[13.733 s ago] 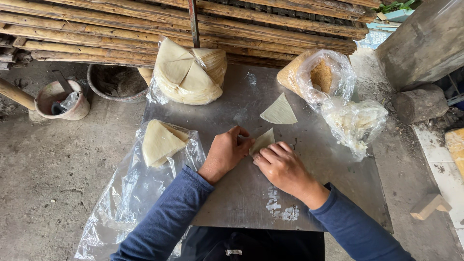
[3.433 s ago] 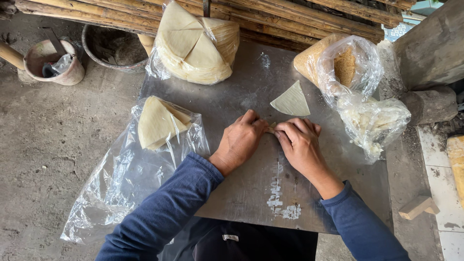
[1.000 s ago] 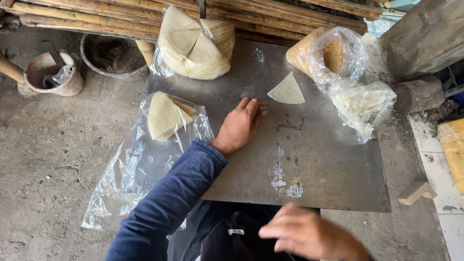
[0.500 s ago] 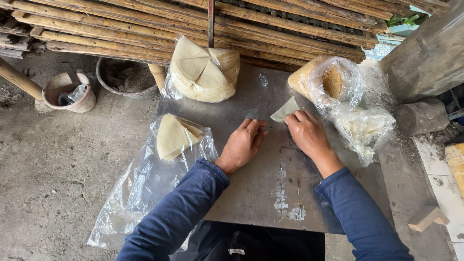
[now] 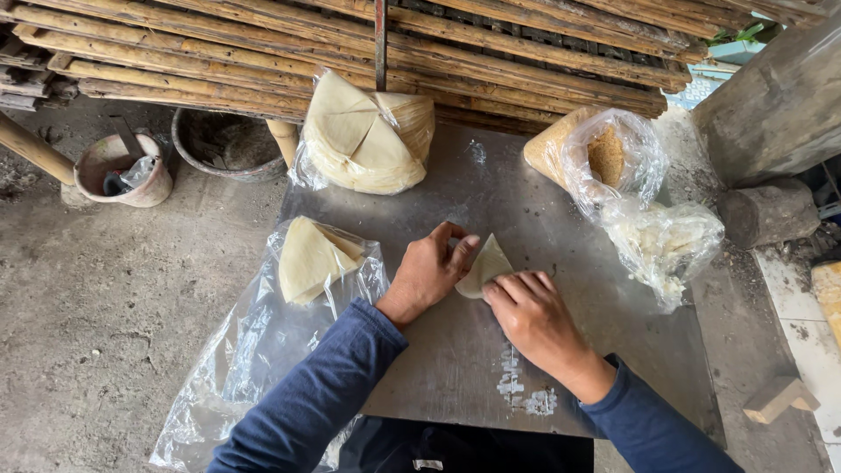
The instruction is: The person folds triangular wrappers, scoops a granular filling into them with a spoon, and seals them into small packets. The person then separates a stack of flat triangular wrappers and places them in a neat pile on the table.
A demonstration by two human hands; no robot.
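At the near edge, both dark blue sleeves are running out of the frame. The right hand [image 5: 533, 314] is lying at the centre of the grey metal counter [image 5: 455, 368], its fingers curled down onto the pale triangular pastry sheet [image 5: 487, 263], covering the sheet's lower corner. The left hand [image 5: 429, 271], at nine o'clock of the sheet, is pinching its left edge with fingers closed on it. Further at nine o'clock a folded stack of pale wrappers [image 5: 308, 258] is lying on a clear plastic bag [image 5: 236, 359]. At eleven o'clock a bagged round pile of wrappers [image 5: 366, 136] is sitting; at two o'clock, two clear bags of filling [image 5: 613, 166], contents hard to make out.
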